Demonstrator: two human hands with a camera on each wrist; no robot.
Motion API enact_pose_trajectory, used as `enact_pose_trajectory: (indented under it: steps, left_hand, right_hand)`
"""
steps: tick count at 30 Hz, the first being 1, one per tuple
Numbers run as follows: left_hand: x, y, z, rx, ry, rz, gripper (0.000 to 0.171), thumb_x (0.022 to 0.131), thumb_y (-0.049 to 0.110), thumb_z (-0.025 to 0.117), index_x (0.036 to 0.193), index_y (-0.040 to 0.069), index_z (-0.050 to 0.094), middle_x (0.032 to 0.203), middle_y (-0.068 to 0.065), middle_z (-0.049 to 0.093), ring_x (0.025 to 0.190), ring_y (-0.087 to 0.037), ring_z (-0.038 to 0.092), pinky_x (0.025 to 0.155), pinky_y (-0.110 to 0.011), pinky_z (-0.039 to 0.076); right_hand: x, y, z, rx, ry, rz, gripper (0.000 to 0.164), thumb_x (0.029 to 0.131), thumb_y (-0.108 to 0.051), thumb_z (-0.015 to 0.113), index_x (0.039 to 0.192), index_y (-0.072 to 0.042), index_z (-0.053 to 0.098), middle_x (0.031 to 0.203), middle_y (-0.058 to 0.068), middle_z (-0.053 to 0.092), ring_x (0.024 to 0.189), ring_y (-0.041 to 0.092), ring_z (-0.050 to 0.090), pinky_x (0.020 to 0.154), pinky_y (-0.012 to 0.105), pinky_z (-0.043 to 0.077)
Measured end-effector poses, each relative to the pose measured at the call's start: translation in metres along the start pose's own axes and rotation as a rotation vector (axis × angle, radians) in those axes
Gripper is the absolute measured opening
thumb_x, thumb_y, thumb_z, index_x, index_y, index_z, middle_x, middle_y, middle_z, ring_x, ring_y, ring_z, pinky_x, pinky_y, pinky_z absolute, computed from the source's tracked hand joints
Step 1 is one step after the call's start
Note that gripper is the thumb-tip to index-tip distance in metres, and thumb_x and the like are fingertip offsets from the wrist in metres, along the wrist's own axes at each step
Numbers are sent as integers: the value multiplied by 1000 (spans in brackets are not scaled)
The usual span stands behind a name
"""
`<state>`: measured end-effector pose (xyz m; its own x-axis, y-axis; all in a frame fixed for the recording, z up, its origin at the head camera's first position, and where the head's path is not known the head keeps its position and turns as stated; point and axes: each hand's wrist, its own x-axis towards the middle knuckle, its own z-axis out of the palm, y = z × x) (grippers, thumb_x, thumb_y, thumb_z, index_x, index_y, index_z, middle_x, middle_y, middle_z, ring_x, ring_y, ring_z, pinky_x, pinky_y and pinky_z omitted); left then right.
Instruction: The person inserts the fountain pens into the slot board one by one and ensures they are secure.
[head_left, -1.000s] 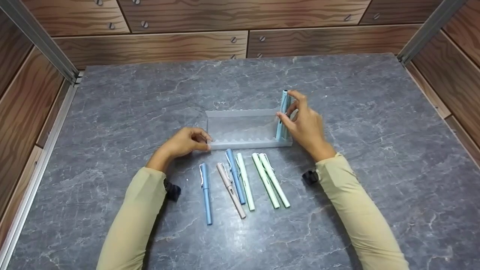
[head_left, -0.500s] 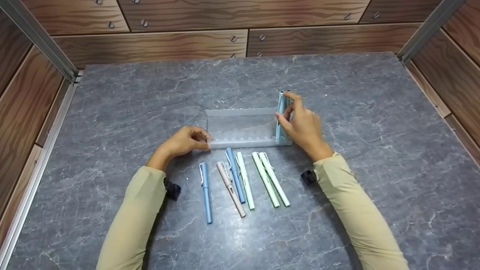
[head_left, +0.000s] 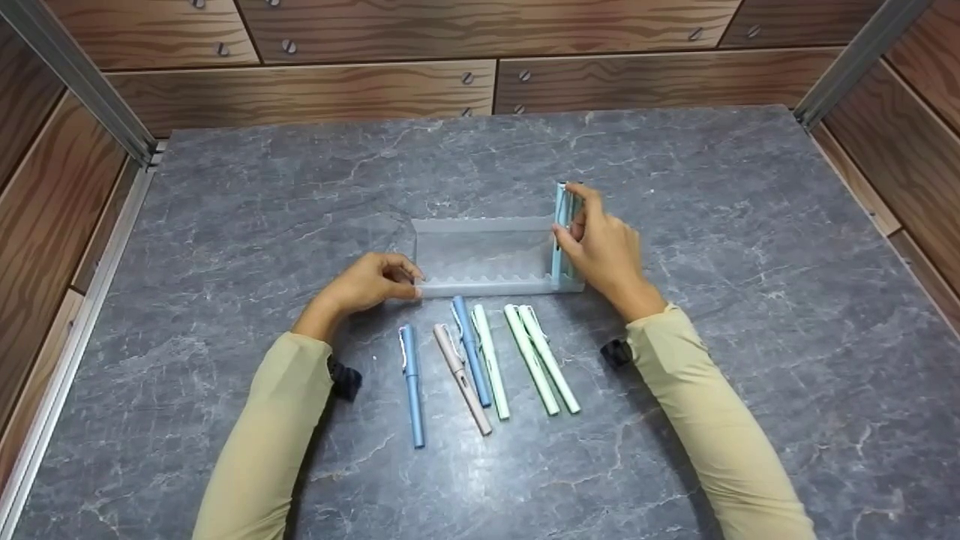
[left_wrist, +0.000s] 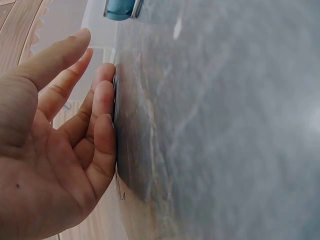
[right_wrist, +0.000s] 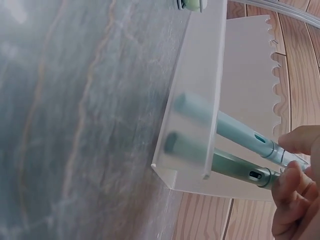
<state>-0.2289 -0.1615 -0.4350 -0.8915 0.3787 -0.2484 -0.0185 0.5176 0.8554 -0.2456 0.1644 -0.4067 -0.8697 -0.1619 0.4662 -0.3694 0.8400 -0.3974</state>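
Observation:
A translucent pen holder [head_left: 487, 287] with scalloped edges stands mid-table. My left hand [head_left: 367, 282] holds its front left corner between thumb and fingers; in the left wrist view the lower fingers [left_wrist: 104, 145] rest against the tabletop. With thumb and fingers, my right hand [head_left: 611, 251] pinches a light blue fountain pen [right_wrist: 242, 132] near its upper part. This pen stands upright in the right end of the holder. Beside it, closer to the holder's end, stands a darker green-blue fountain pen [right_wrist: 235, 167], mostly hidden by the hand in the head view.
Several capped pens lie on the grey marbled table [head_left: 247, 195] in front of the holder: a blue pen [head_left: 412, 386], a pinkish-beige pen [head_left: 463, 380], another blue pen [head_left: 471, 352] and light green pens [head_left: 531, 360]. Wood-patterned panels [head_left: 300, 94] surround the table.
My right hand has shifted slightly left with the light blue pen, and the second pen's top shows more behind it. The left hand and the loose pens stay put.

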Motion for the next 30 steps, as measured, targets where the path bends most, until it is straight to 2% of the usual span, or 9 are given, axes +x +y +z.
enact_pose_trajectory:
  steps: [9, 19, 25, 30]
  left_hand:
    - [-1, 1, 0, -4, 5, 4, 24, 83, 7, 72, 104, -3, 65, 84, 0, 61, 72, -8, 49, 61, -20, 39]
    - [-1, 0, 0, -2, 12, 13, 24, 82, 7, 72, 104, -3, 66, 82, 1, 61, 72, -8, 50, 62, -19, 40]
    - [-2, 2, 0, 1, 3, 6, 24, 83, 8, 72, 104, -1, 66, 82, 3, 61, 73, -7, 51, 63, -20, 41]
    - [-2, 2, 0, 3, 5, 3, 24, 83, 8, 72, 104, 0, 67, 80, 5, 60, 72, -7, 51, 63, -20, 41]
  right_hand:
    - [1, 0, -3, 11, -2, 3, 52, 88, -23, 69, 134, -10, 49, 70, 5, 57, 54, 20, 48, 51, 34, 35]
    - [-5, 0, -11, 50, 25, -59, 49, 88, -21, 71, 130, -8, 49, 72, 6, 58, 51, 12, 38, 49, 29, 30]
    - [-12, -4, -20, 104, -30, -67, 42, 87, -18, 72, 122, -5, 54, 73, 4, 59, 52, 8, 42, 48, 23, 32]
    - [-21, -5, -24, 131, -76, -92, 38, 86, -17, 73, 118, -5, 56, 74, 4, 60, 55, 10, 48, 50, 23, 35]
